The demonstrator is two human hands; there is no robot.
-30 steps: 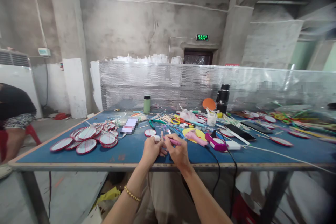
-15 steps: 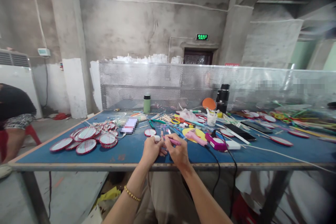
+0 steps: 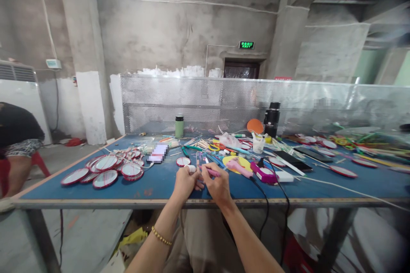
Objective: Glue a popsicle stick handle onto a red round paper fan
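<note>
Both my hands meet over the near edge of a blue table (image 3: 153, 187). My left hand (image 3: 185, 182) is closed around a small white piece (image 3: 191, 168) that shows above the fingers. My right hand (image 3: 217, 184) is closed on a thin pink stick (image 3: 212, 172) that points left toward the white piece. The two hands touch at the fingertips. A round red-rimmed disc (image 3: 183, 161) lies on the table just beyond them.
A heap of red-rimmed discs (image 3: 105, 167) lies at the left. A pink glue gun (image 3: 240, 168), a magenta tool (image 3: 264, 174) with black cords, scissors, sticks and a phone (image 3: 293, 161) crowd the right. A green bottle (image 3: 179, 126) and perforated metal screen (image 3: 224, 102) stand behind. A seated person (image 3: 16, 145) is far left.
</note>
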